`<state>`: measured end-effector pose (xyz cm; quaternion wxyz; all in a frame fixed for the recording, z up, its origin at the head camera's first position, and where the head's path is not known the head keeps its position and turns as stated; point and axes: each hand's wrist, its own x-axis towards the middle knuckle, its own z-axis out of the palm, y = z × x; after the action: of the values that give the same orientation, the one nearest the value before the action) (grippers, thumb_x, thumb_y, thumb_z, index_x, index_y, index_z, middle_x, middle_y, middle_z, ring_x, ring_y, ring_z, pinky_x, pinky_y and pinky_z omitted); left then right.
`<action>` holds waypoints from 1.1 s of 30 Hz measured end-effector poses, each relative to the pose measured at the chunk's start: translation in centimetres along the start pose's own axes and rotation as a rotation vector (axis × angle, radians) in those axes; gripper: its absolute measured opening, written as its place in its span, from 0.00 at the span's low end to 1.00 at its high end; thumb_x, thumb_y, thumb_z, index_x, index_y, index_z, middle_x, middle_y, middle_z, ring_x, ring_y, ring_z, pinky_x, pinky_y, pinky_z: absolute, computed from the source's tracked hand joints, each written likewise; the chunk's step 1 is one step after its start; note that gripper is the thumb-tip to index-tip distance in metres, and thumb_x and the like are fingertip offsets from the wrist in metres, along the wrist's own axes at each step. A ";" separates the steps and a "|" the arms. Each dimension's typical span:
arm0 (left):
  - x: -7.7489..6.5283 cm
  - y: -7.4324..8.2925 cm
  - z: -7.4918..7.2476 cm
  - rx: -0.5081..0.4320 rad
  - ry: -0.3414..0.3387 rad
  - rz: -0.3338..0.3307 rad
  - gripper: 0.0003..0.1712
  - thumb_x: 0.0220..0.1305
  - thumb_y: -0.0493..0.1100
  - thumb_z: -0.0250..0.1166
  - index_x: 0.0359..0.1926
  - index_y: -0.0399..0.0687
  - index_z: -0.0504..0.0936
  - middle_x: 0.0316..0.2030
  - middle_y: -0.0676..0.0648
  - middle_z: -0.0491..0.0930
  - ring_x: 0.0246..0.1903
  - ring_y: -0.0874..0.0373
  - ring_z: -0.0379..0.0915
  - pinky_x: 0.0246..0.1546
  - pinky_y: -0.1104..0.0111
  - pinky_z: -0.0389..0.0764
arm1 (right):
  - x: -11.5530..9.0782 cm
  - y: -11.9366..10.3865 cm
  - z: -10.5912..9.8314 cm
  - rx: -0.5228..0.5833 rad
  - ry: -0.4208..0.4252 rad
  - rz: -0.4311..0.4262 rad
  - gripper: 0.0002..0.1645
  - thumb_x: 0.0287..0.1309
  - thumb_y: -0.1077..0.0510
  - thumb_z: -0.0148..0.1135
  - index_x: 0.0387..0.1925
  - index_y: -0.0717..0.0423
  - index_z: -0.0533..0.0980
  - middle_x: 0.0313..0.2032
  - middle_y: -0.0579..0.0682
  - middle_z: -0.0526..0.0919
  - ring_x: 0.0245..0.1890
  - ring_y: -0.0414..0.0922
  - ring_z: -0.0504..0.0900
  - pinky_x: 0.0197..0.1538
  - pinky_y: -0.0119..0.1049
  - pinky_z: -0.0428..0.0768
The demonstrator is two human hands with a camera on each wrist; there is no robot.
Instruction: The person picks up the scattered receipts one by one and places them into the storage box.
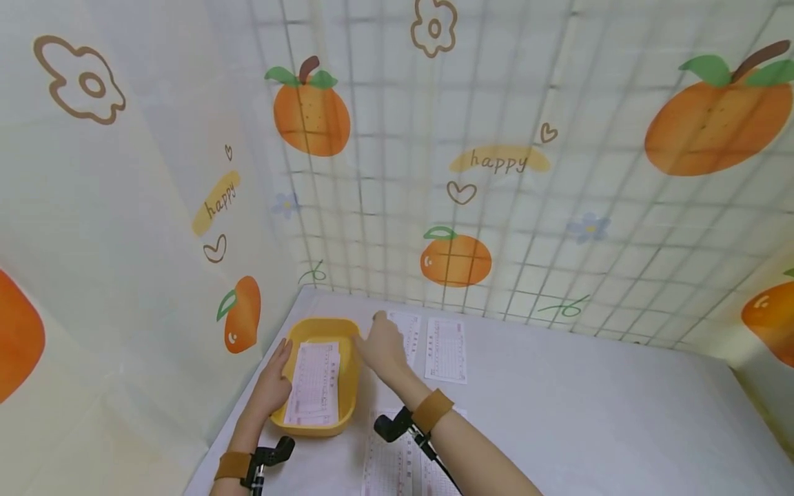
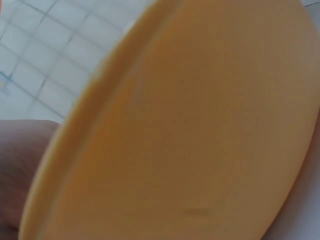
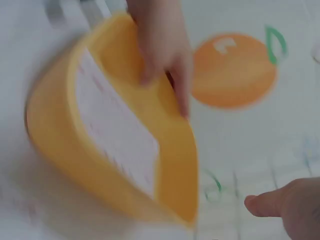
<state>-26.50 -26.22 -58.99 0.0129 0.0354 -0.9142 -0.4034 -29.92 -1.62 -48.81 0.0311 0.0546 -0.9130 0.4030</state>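
A yellow plastic basin (image 1: 356,386) stands at the left of the table with several printed paper sheets (image 1: 315,386) stacked inside. My left hand (image 1: 275,382) grips its left rim; the right wrist view shows the thumb inside the wall and the fingers over the edge. The basin's outer wall (image 2: 200,120) fills most of the left wrist view. Just past the far right corner of the basin is my right hand (image 1: 386,348), thumb held out to the left, no sheet visible in it. Behind that hand, a printed sheet (image 1: 409,331) lies partly covered.
Another printed sheet (image 1: 445,350) lies right of the covered one. More sheets (image 1: 387,455) lie near the front, partly under the right forearm. A curtain with orange prints (image 1: 455,260) hangs over a wire grid behind the table, and a fabric wall rises close on the left.
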 end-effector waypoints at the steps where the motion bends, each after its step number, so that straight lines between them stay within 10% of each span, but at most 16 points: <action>1: 0.0 0.0 0.0 0.001 0.000 0.002 0.48 0.61 0.21 0.43 0.84 0.41 0.53 0.85 0.37 0.45 0.82 0.34 0.43 0.79 0.42 0.50 | 0.2 0.6 -1.0 -0.007 0.027 0.002 0.37 0.64 0.53 0.71 0.63 0.76 0.71 0.49 0.73 0.85 0.35 0.62 0.88 0.33 0.49 0.89; 11: 0.0 -0.4 -0.1 0.016 -0.002 0.017 0.49 0.60 0.20 0.42 0.84 0.39 0.52 0.84 0.36 0.45 0.82 0.34 0.42 0.79 0.42 0.50 | 3.0 8.9 -6.8 -0.173 0.098 0.241 0.40 0.64 0.46 0.68 0.57 0.79 0.69 0.46 0.75 0.82 0.45 0.69 0.85 0.41 0.57 0.87; 18: -0.1 0.2 -0.1 0.003 -0.006 -0.001 0.49 0.60 0.20 0.42 0.84 0.40 0.52 0.85 0.36 0.44 0.82 0.33 0.42 0.78 0.41 0.50 | 3.0 13.2 -5.8 -0.224 0.085 0.453 0.59 0.57 0.37 0.74 0.65 0.82 0.59 0.56 0.79 0.72 0.60 0.71 0.73 0.61 0.63 0.77; 24: -0.2 0.4 -0.1 0.008 -0.004 -0.008 0.49 0.60 0.20 0.43 0.84 0.40 0.52 0.85 0.36 0.45 0.82 0.33 0.43 0.78 0.42 0.51 | 3.1 15.4 -3.5 -0.325 0.101 0.458 0.77 0.46 0.32 0.81 0.71 0.84 0.51 0.57 0.81 0.71 0.57 0.70 0.74 0.61 0.62 0.77; 33: -0.1 0.2 0.0 0.027 -0.006 -0.004 0.49 0.60 0.20 0.43 0.84 0.39 0.52 0.85 0.36 0.45 0.82 0.33 0.43 0.78 0.42 0.50 | 3.3 15.7 -2.7 -0.304 0.113 0.492 0.71 0.42 0.36 0.85 0.66 0.83 0.57 0.52 0.77 0.74 0.54 0.68 0.75 0.59 0.61 0.77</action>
<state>-26.42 -26.08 -58.82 0.0092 0.0361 -0.9196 -0.3911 -35.12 10.63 -58.18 -0.0092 -0.1963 -0.9455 0.2596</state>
